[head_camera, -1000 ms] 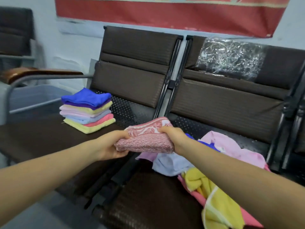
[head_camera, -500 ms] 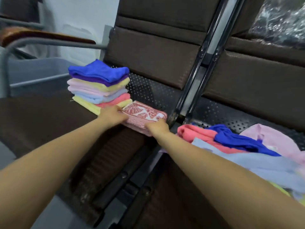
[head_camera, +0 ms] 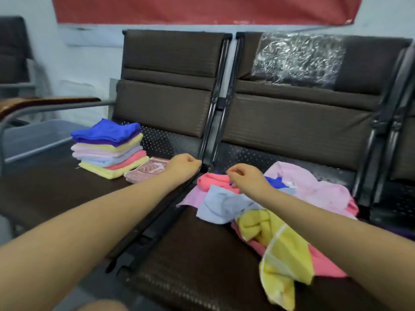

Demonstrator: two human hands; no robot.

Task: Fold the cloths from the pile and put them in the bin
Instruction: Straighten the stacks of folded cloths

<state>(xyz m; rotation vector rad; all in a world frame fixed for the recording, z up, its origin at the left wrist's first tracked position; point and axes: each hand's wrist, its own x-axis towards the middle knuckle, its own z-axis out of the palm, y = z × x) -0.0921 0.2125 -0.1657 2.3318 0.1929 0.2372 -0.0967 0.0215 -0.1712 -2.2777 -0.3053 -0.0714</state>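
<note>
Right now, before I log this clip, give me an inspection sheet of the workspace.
Surface: dark brown bench seats.
Job's things: folded stack on the left seat; patterned pink folded cloth beside it; unfolded pile on the right seat; grey bin behind the armrest.
Clutter: crumpled plastic wrap on the right backrest.
Grippers: left hand loosely curled, holding nothing; right hand over the pile, grip unclear.
Cables: nothing seen.
Surroundings: pale wall, red banner.
</note>
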